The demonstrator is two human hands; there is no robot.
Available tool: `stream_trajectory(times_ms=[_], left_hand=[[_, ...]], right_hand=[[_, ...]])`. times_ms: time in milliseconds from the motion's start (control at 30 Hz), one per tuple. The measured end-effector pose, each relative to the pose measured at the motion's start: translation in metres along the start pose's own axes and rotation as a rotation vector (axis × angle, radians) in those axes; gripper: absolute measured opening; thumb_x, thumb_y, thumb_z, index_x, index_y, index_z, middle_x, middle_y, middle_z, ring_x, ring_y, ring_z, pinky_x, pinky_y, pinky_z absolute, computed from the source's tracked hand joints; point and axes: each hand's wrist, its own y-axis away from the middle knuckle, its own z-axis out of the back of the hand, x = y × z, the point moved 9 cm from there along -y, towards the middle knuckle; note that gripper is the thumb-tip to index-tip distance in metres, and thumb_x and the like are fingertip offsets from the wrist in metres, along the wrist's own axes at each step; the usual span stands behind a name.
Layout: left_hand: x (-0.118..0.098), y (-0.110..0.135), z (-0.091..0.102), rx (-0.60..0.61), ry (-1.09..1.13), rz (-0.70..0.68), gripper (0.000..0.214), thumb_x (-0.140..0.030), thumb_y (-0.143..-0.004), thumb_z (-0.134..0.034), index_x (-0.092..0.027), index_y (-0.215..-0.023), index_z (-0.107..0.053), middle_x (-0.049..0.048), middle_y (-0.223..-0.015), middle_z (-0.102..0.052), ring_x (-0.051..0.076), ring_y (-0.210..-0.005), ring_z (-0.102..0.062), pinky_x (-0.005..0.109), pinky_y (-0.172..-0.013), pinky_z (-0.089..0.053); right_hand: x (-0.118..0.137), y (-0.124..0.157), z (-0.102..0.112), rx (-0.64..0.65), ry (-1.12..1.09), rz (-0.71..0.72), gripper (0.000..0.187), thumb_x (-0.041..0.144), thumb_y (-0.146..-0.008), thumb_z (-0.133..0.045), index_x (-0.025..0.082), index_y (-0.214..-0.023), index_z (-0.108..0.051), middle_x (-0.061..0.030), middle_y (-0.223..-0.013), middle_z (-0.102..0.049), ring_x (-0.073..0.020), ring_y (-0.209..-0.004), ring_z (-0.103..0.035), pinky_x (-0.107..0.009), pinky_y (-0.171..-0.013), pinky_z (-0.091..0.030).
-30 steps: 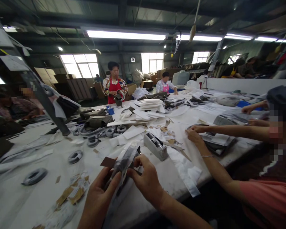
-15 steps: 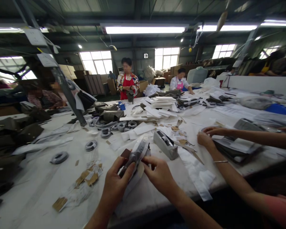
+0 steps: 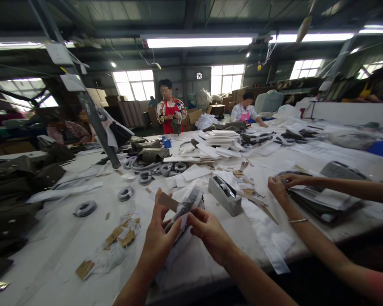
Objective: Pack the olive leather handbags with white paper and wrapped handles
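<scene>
My left hand [image 3: 161,231] is closed around a dark grey bundle [image 3: 191,199], apparently a strap in pale, see-through wrapping. A flat brown card [image 3: 167,202] sticks out between its index finger and the bundle. My right hand [image 3: 212,233] is closed at the bundle's right side, thumb and index finger pinching the edge of a small whitish slip [image 3: 184,221]. The left thumb lies beside that slip. Much of the bundle's lower end is hidden by my fingers. Just beyond my right hand stands a grey tape dispenser [image 3: 225,195].
Coiled grey straps [image 3: 85,208] and bagged brown tags [image 3: 123,233] lie on the white table [image 3: 57,250] to the left. White packets [image 3: 218,140] are piled farther back. A co-worker's hands [image 3: 281,185] work at the right. A slanting metal post [image 3: 98,127] rises at the left.
The brown card now shows more above my left fingers. My right fingers have moved the whitish slip up against the bundle near the left thumb. The whole view has shifted slightly.
</scene>
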Motion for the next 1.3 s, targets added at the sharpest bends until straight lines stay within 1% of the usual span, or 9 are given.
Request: stream_trajectory(times_ms=[133,233,533,733,767,833,933,1100,1300], left_hand=[[0.005,-0.001,0.005,-0.087,0.055,-0.001,0.111,-0.039,-0.078,-0.077,-0.038,-0.155,0.004,0.0108,-0.156,-0.036,0.030,-0.141,-0.039,0.038,-0.097,-0.053],[0.008,-0.001,0.005,-0.102,0.082,-0.011,0.113,-0.038,-0.078,-0.077,-0.041,-0.154,0.006,0.0101,-0.156,-0.034,0.028,-0.134,-0.047,0.037,-0.095,-0.054],[0.007,0.000,0.009,-0.171,0.086,-0.040,0.100,-0.041,-0.076,-0.077,-0.034,-0.154,-0.016,0.0072,-0.124,-0.055,0.020,-0.105,-0.062,0.032,-0.088,-0.055],[0.008,-0.001,0.006,-0.124,0.152,0.001,0.111,-0.037,-0.076,-0.079,-0.034,-0.156,-0.001,-0.0002,-0.100,-0.065,0.017,-0.092,-0.067,0.030,-0.084,-0.054],[0.009,-0.001,0.006,-0.111,0.149,0.013,0.108,-0.038,-0.076,-0.079,-0.033,-0.156,-0.006,0.0007,-0.101,-0.067,0.018,-0.093,-0.068,0.031,-0.085,-0.054],[0.009,-0.002,0.003,-0.056,0.108,0.024,0.086,-0.041,-0.078,-0.077,-0.027,-0.150,-0.033,0.0048,-0.108,-0.068,0.022,-0.100,-0.067,0.032,-0.087,-0.054],[0.004,0.000,-0.002,0.009,0.019,-0.019,0.044,-0.042,-0.083,-0.071,-0.021,-0.120,-0.064,0.0073,-0.114,-0.068,0.025,-0.107,-0.065,0.033,-0.091,-0.053],[0.007,0.002,0.006,-0.127,-0.060,-0.033,0.049,-0.043,-0.080,-0.072,-0.023,-0.124,-0.063,0.0065,-0.106,-0.069,0.023,-0.095,-0.067,0.033,-0.086,-0.054],[0.008,0.008,0.005,-0.168,-0.016,-0.058,0.051,-0.042,-0.083,-0.071,-0.022,-0.128,-0.060,0.0081,-0.120,-0.066,0.023,-0.106,-0.064,0.032,-0.090,-0.052]], right_hand=[[0.000,-0.001,-0.005,-0.021,-0.094,-0.017,0.042,0.046,-0.073,-0.084,0.020,-0.105,-0.074,-0.0040,-0.099,-0.071,-0.0133,-0.081,-0.060,-0.021,-0.065,-0.042],[0.001,0.000,-0.013,0.013,-0.157,-0.005,0.043,0.044,-0.074,-0.084,0.024,-0.110,-0.072,-0.0029,-0.103,-0.071,-0.0136,-0.084,-0.062,-0.020,-0.067,-0.045],[-0.008,-0.005,-0.010,0.003,-0.121,0.030,0.040,0.045,-0.078,-0.080,0.027,-0.113,-0.070,-0.0027,-0.111,-0.067,-0.0145,-0.087,-0.061,-0.021,-0.067,-0.046],[-0.013,-0.007,-0.003,-0.052,-0.160,0.016,0.042,0.042,-0.074,-0.084,0.021,-0.108,-0.070,-0.0047,-0.106,-0.067,-0.0133,-0.083,-0.059,-0.021,-0.068,-0.045],[-0.012,-0.007,-0.002,-0.063,-0.154,0.029,0.042,0.042,-0.075,-0.083,0.020,-0.107,-0.071,-0.0048,-0.105,-0.067,-0.0126,-0.080,-0.058,-0.021,-0.066,-0.044],[-0.010,-0.007,-0.003,-0.078,-0.124,0.081,0.040,0.043,-0.077,-0.081,0.019,-0.107,-0.071,-0.0048,-0.103,-0.067,-0.0106,-0.071,-0.054,-0.021,-0.061,-0.042],[-0.008,-0.006,-0.003,-0.130,-0.058,0.150,0.040,0.046,-0.078,-0.079,0.019,-0.106,-0.072,-0.0037,-0.092,-0.065,-0.0089,-0.060,-0.046,-0.023,-0.053,-0.037],[-0.012,-0.004,-0.006,-0.224,-0.008,0.183,0.049,0.056,-0.078,-0.075,0.017,-0.106,-0.071,-0.0005,-0.071,-0.057,-0.0103,-0.054,-0.040,-0.025,-0.050,-0.035],[-0.018,-0.002,-0.014,-0.237,-0.096,0.207,0.039,0.052,-0.085,-0.070,0.019,-0.105,-0.066,-0.0005,-0.079,-0.055,-0.0112,-0.061,-0.043,-0.024,-0.057,-0.039]])
